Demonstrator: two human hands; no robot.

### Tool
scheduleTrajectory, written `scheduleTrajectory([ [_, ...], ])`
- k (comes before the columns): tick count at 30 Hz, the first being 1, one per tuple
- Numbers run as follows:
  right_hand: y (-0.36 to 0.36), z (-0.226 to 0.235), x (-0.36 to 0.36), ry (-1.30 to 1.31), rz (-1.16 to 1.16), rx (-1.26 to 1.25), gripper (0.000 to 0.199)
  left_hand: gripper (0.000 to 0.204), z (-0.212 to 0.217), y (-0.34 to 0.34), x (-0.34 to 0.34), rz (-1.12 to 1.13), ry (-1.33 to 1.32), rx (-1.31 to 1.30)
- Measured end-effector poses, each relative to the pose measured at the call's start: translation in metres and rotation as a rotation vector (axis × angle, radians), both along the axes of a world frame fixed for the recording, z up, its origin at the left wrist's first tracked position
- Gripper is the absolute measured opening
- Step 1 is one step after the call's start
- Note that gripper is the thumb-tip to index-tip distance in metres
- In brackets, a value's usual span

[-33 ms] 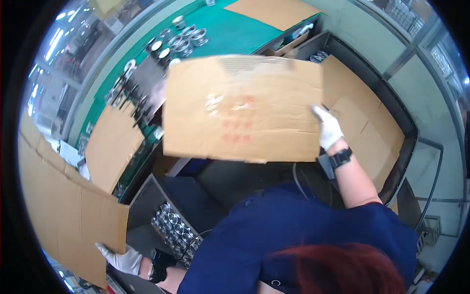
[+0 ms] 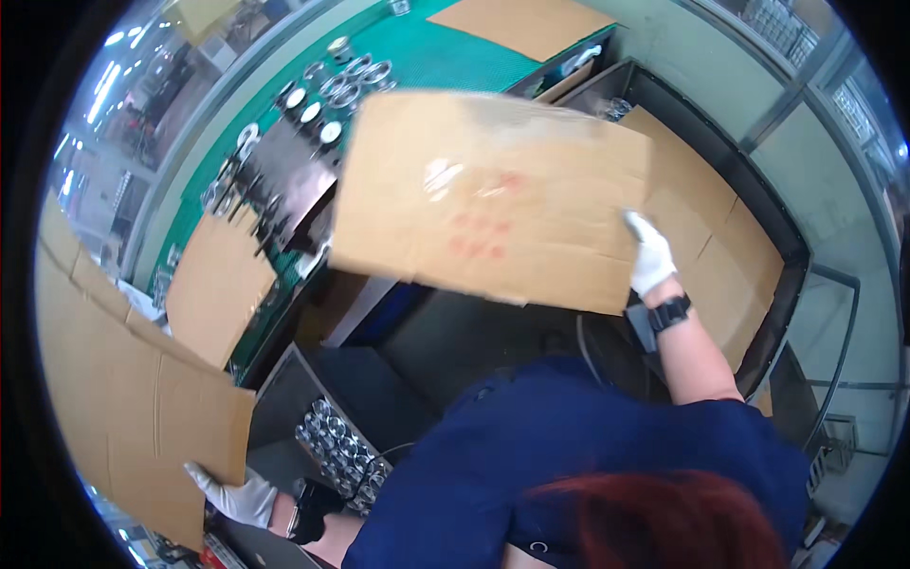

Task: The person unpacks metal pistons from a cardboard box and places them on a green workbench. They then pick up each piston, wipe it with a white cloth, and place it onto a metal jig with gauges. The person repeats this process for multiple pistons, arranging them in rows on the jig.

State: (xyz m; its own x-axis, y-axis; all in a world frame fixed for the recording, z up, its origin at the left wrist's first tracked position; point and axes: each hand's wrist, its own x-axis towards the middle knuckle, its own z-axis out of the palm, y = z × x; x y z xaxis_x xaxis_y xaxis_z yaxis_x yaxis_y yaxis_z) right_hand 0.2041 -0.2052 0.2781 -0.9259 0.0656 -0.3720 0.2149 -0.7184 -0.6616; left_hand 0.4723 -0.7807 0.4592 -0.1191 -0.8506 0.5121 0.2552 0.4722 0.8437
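Note:
My right hand, in a white glove, grips the right edge of a flat cardboard sheet with red printing and shiny tape on it. The sheet is raised in front of me, tilted with its right side lower, and hides part of the green-topped bench. At the lower left my left hand, also gloved in white, is closed on the edge of a larger folded cardboard sheet. Its thumb lies over the face of that sheet; the other fingers are mostly hidden. Dark bands circle both wrists.
Shiny metal rings and a dark metal fixture stand on the green bench. To the right is a black-rimmed bin lined with cardboard. Several shiny metal parts lie in a dark box beside my left arm.
The printed cardboard sheet in my right hand has shifted slightly right and tipped clockwise. My right hand has moved a little right and down. My left hand stays nearly still.

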Motion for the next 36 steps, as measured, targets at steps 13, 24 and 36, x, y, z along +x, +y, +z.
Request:
scheduleTrajectory([
  [13,0.216,-0.124,-0.014,-0.211,-0.605,-0.364,0.019,0.041,0.025,0.199,-0.262,-0.579,0.129,0.193],
  [24,0.164,-0.169,-0.174,-0.232,-0.710,-0.428,0.018,0.042,0.009,0.229,-0.489,-0.744,0.032,0.136],
  [36,0.111,-0.299,-0.369,-0.337,-0.745,-0.470,0.034,0.053,-0.004,0.212,-0.641,-0.750,-0.222,0.047],
])
